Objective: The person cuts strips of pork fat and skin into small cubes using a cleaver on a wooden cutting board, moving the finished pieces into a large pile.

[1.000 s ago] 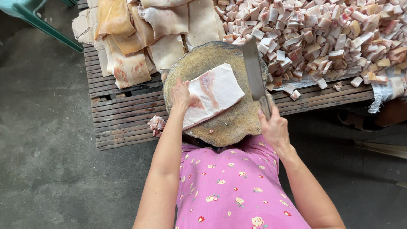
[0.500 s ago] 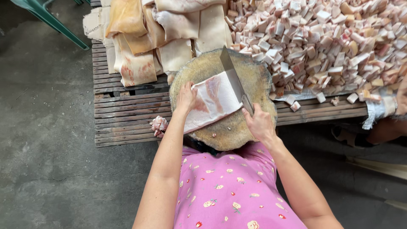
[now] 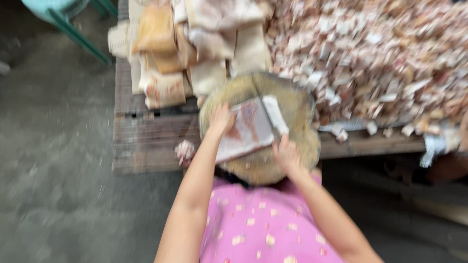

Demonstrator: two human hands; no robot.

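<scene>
While the left hand (image 3: pixel 222 119) lies flat on the meat slab (image 3: pixel 248 129) at frame centre, steadying it on the round chopping block (image 3: pixel 297 141), the right hand (image 3: pixel 286 155) grips the cleaver (image 3: pixel 274 114), its blade set into the slab.

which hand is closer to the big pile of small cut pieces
Right. The right hand grips the cleaver on the side toward the pile; the left hand presses the slab, farther away.

Wooden slatted platform (image 3: pixel 146 141) stands on grey concrete floor (image 3: pixel 53 170). Stack of large pale slabs (image 3: pixel 195 48) lies on its left part. Heap of small cut pieces (image 3: pixel 380 53) covers its right part. Teal chair leg (image 3: pixel 78 36) stands at upper left. Picture blurred; finer detail indeterminate
</scene>
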